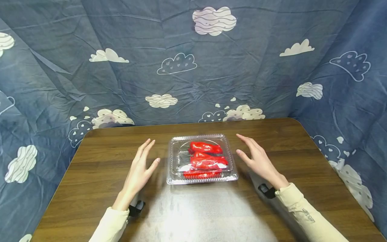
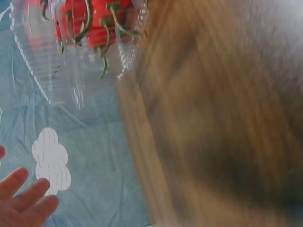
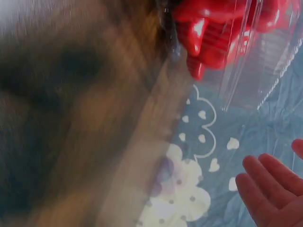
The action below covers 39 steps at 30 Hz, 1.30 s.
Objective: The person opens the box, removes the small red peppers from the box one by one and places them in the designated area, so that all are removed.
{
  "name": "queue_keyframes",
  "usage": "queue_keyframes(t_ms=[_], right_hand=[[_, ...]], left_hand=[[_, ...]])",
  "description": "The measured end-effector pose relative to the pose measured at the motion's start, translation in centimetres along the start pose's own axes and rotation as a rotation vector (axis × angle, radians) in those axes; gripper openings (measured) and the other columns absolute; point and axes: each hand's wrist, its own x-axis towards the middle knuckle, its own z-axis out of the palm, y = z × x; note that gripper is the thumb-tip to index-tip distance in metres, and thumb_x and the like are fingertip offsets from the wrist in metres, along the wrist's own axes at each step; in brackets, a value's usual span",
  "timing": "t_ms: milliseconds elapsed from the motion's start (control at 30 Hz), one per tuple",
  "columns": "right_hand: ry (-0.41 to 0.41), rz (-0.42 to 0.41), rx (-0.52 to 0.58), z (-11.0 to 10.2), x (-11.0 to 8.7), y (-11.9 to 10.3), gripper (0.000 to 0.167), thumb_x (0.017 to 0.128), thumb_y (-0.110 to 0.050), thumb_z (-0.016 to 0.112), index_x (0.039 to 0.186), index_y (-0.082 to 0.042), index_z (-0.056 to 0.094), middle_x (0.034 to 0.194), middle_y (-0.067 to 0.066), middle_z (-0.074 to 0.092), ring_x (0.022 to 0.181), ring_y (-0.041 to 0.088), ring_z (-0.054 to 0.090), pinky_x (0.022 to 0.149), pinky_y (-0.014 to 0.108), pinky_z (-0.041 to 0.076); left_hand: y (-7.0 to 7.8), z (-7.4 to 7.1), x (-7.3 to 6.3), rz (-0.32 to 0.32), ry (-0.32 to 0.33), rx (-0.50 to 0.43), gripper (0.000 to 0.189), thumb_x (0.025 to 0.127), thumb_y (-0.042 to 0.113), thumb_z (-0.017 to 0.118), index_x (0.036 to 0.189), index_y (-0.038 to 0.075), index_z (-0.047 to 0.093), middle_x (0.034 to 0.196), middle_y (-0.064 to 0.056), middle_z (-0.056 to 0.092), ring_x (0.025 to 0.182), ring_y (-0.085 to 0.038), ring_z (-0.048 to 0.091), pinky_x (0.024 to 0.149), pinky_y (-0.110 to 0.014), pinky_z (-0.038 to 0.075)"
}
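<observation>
Clear plastic box (image 1: 173, 163) with red peppers (image 1: 209, 162) inside, sitting around the middle of a brown wooden table (image 1: 99, 171), between the two hands. Peppers lie sideways in a stack from near to far, stem ends left, tips right. Left wrist view shows the green stems (image 2: 87, 23) through the box wall; right wrist view shows the pepper tips.

Left hand (image 1: 137, 173): left of box, near it but apart, fingers extended and relaxed, thumb spread toward the box, grip empty. Right hand (image 1: 260, 160): right of box, also near and apart, fingers loosely straight, thumb toward the box, grip empty. Both wrist views catch only some fingertips plus part of the box.

Cream sleeves on both arms, left sleeve (image 1: 112, 222) and right sleeve (image 1: 306, 211), the right one with a small dark print on it. Black device at each wrist, left one (image 1: 137, 208), right one (image 1: 266, 190). Bright glare on the near table, close to the viewer. Blue cloth (image 1: 136, 84) with white clouds hangs behind the far edge and at both sides, wrinkled.
</observation>
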Motion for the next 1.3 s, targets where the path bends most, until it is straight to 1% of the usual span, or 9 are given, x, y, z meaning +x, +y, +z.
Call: queue_keyframes(t_ms=[167, 267, 367, 533, 767, 933, 1067, 1200, 1300], right_hand=[[0.01, -0.001, 0.123, -0.1, -0.4, -1.4, 0.051, 0.089, 0.001, 0.064, 0.136, 0.003, 0.046, 0.125, 0.02, 0.056, 0.107, 0.033, 0.056, 0.089, 0.046, 0.047], [-0.001, 0.01, 0.16, 0.0, -0.7, -1.6, 0.05, 0.087, 0.005, 0.063, 0.135, 0.004, 0.047, 0.122, 0.021, 0.057, 0.101, 0.033, 0.06, 0.085, 0.045, 0.05], [-0.018, 0.033, 0.178, 0.2, -1.0, -1.2, 0.051, 0.088, 0.005, 0.063, 0.136, 0.001, 0.047, 0.121, 0.02, 0.059, 0.098, 0.032, 0.063, 0.082, 0.045, 0.052], [-0.037, 0.062, 0.217, 0.5, -1.6, -0.8, 0.048, 0.09, 0.002, 0.063, 0.136, -0.001, 0.048, 0.12, 0.021, 0.059, 0.097, 0.031, 0.064, 0.082, 0.044, 0.053], [-0.077, 0.087, 0.29, 1.2, -2.4, -1.0, 0.05, 0.088, 0.003, 0.063, 0.135, 0.002, 0.048, 0.121, 0.024, 0.058, 0.095, 0.032, 0.064, 0.081, 0.033, 0.054], [-0.117, 0.12, 0.335, 1.8, -2.8, -1.1, 0.054, 0.088, 0.004, 0.064, 0.138, 0.0, 0.045, 0.122, 0.023, 0.056, 0.094, 0.029, 0.063, 0.077, 0.031, 0.055], [-0.12, 0.139, 0.357, 2.0, -3.2, -1.0, 0.056, 0.087, 0.006, 0.063, 0.139, 0.0, 0.043, 0.121, 0.024, 0.056, 0.091, 0.028, 0.063, 0.073, 0.029, 0.055], [-0.133, 0.156, 0.385, 2.3, -3.9, -0.8, 0.056, 0.088, 0.004, 0.064, 0.139, 0.0, 0.042, 0.118, 0.026, 0.057, 0.088, 0.029, 0.064, 0.069, 0.026, 0.055], [-0.152, 0.186, 0.41, 2.4, -4.5, -0.7, 0.056, 0.088, 0.003, 0.064, 0.139, 0.0, 0.041, 0.116, 0.027, 0.058, 0.087, 0.026, 0.065, 0.07, 0.025, 0.055]], left_hand=[[0.3, 0.4, -0.3, 0.041, 0.028, -0.074, 0.062, 0.086, 0.006, 0.07, 0.142, 0.005, 0.043, 0.144, -0.015, 0.04, 0.13, -0.032, 0.04, 0.104, -0.049, 0.036], [0.5, 0.7, -0.5, 0.059, 0.034, -0.111, 0.062, 0.084, 0.004, 0.071, 0.14, 0.002, 0.045, 0.139, -0.016, 0.045, 0.124, -0.03, 0.045, 0.102, -0.042, 0.039], [0.5, 1.1, -0.7, 0.054, 0.037, -0.148, 0.061, 0.082, 0.001, 0.072, 0.138, 0.001, 0.046, 0.134, -0.017, 0.048, 0.117, -0.031, 0.051, 0.097, -0.04, 0.045], [0.6, 1.7, -1.2, 0.014, 0.021, -0.208, 0.061, 0.081, -0.001, 0.072, 0.137, 0.0, 0.047, 0.13, -0.019, 0.05, 0.111, -0.036, 0.055, 0.093, -0.044, 0.049], [0.6, 2.1, -2.2, -0.069, -0.02, -0.291, 0.06, 0.083, -0.001, 0.072, 0.137, 0.001, 0.047, 0.128, -0.017, 0.052, 0.108, -0.033, 0.057, 0.091, -0.042, 0.05], [0.6, 2.3, -2.9, -0.136, -0.045, -0.406, 0.058, 0.085, -0.001, 0.07, 0.137, 0.0, 0.045, 0.127, -0.023, 0.052, 0.103, -0.036, 0.06, 0.088, -0.043, 0.052], [0.6, 2.8, -3.3, -0.225, -0.094, -0.512, 0.058, 0.086, -0.002, 0.067, 0.138, -0.001, 0.042, 0.124, -0.026, 0.053, 0.099, -0.035, 0.062, 0.085, -0.035, 0.054], [0.9, 3.4, -3.8, -0.324, -0.139, -0.571, 0.057, 0.088, -0.001, 0.066, 0.138, -0.001, 0.041, 0.122, -0.022, 0.054, 0.096, -0.029, 0.062, 0.079, -0.026, 0.054], [1.0, 3.9, -4.2, -0.367, -0.158, -0.607, 0.055, 0.088, -0.001, 0.065, 0.137, 0.001, 0.041, 0.119, -0.021, 0.055, 0.092, -0.024, 0.063, 0.076, -0.025, 0.054]])
